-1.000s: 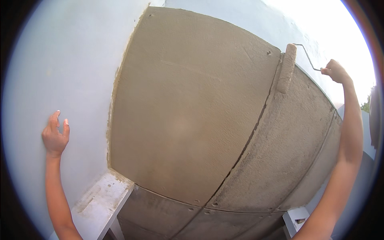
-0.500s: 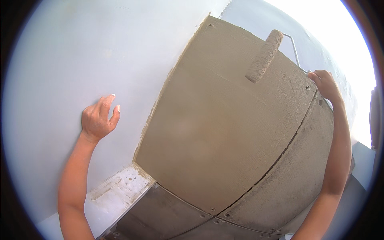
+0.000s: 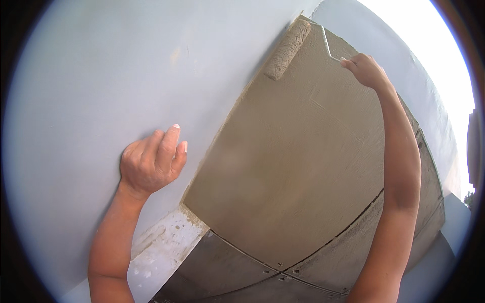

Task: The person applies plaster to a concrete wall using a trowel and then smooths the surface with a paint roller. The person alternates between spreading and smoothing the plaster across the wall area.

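My right hand (image 3: pixel 368 70) is closed round the handle of a paint roller, whose bent wire frame (image 3: pixel 326 41) shows beyond my fingers. The roller's fuzzy sleeve (image 3: pixel 289 49), coated grey-brown, lies on the top left of a wet-looking grey-brown panel (image 3: pixel 268 151), alongside its border with the pale wall. My left hand (image 3: pixel 151 161) is up by that smooth pale blue-grey wall (image 3: pixel 91 101). Its fingers are loosely bent, thumb and forefinger a little apart, with nothing seen in it. The handle itself is hidden in my right grip.
Dark joints divide the big panel from duller grey panels (image 3: pixel 222 262) below and to the right. A white ledge (image 3: pixel 166 242) with smears juts out at the lower left corner. Another pale surface (image 3: pixel 404 65) runs along the upper right, with bright sky past it.
My right hand has carried the roller left and upward across the panel to its left border. My left hand appears farther right in the picture, its fingers still loosely bent.
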`<state>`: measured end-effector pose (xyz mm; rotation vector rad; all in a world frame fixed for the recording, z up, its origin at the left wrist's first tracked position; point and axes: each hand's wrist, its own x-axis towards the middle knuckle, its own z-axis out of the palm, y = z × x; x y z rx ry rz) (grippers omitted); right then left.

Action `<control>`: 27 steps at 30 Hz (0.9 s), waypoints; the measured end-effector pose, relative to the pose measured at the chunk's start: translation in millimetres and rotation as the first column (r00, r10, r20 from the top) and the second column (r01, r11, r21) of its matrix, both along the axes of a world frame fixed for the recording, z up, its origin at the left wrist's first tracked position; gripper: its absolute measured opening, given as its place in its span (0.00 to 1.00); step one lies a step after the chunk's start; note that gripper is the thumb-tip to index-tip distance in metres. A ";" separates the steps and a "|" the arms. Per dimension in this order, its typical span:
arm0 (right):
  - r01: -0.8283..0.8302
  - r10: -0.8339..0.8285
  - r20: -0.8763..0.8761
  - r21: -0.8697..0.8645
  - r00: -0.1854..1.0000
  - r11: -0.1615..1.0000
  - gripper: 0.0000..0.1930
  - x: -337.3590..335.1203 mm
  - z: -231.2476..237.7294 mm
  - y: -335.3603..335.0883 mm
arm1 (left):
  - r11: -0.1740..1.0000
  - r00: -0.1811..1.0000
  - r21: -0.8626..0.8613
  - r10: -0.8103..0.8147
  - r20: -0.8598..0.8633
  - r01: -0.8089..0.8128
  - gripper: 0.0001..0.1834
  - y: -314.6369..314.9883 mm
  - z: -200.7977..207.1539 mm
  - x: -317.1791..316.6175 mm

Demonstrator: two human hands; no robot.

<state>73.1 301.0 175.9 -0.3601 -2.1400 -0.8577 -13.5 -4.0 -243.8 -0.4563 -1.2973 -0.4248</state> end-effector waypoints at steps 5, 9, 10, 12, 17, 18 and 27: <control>0.070 -0.070 0.022 -0.006 0.997 0.998 0.29 -3.8 -28.2 5.7 | 1.000 1.000 -0.012 0.014 -0.015 -0.014 0.15 -2.2 0.7 -3.3; 0.088 -0.087 -0.018 0.040 0.996 0.995 0.28 21.8 -37.2 36.4 | 1.000 1.000 -0.021 -0.007 -0.008 0.006 0.16 -4.2 -1.8 -5.5; 0.098 -0.097 -0.024 0.047 0.995 0.994 0.28 32.5 -35.9 48.5 | 1.000 1.000 -0.022 -0.005 -0.016 0.004 0.16 -4.6 -1.4 -5.9; 0.126 -0.123 -0.050 0.067 0.991 0.990 0.28 62.3 -34.6 82.9 | 1.000 1.000 -0.025 0.003 -0.027 -0.003 0.16 -3.4 -1.3 -5.8; 0.302 -0.303 -0.006 -0.050 0.953 0.952 0.28 150.7 -42.8 120.3 | 0.999 1.000 -0.021 -0.023 0.016 0.024 0.18 -2.3 0.8 -3.6; 0.304 -0.305 -0.014 -0.064 0.952 0.951 0.28 168.5 -41.8 134.5 | 1.000 1.000 -0.016 -0.022 0.018 0.023 0.18 -3.9 1.2 -2.5; 0.317 -0.326 -0.045 -0.136 0.944 0.939 0.25 318.0 -51.6 238.1 | 0.998 0.979 0.057 -0.044 0.201 0.033 0.19 -13.7 -1.7 -2.0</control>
